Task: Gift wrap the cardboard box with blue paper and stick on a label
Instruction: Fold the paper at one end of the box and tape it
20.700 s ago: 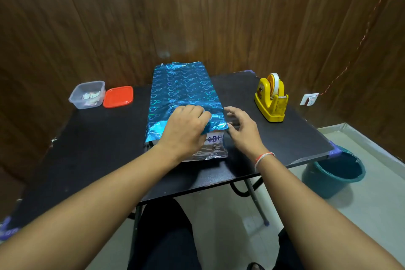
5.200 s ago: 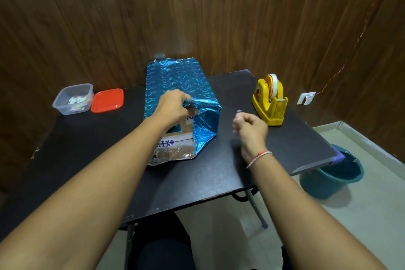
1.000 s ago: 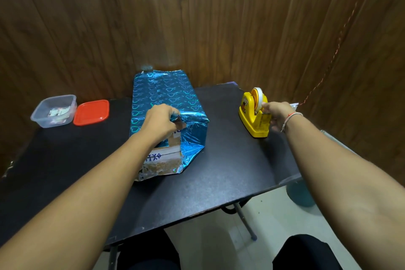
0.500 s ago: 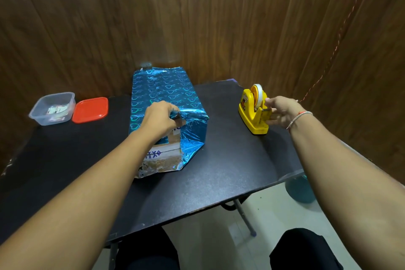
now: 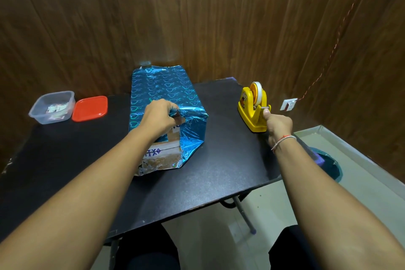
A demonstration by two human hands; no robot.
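A black table [image 5: 219, 171] stands against a wood-panelled wall. On it, towards the rear edge and slightly left of centre, lies the cardboard box [image 5: 163, 151], largely covered in blue paper [image 5: 162, 87] printed with hearts. The near end of the box is uncovered; brown card and printed lettering show there, with loose paper standing out along its right side and silver backing showing along the bottom.

The left hand [image 5: 158, 117] rests on the near top edge of the box. Its fingers are curled and pinch a fold of the blue paper against that end.

The right hand [image 5: 278, 126] is at the yellow tape dispenser [image 5: 254, 108], which sits close to the table's right edge. The fingers are curled into a fist, with the thumb up against the cutter end of the dispenser. Whether a strip of tape is held there cannot be told. A thread band circles this wrist.

At the left rear corner sits a clear plastic container [image 5: 52, 107] holding small paper pieces, with a red lid [image 5: 90, 108] lying flat just beside it on its right.

A teal bucket [image 5: 328, 166] stands on the floor beyond the table's right edge, partly hidden by the right forearm.
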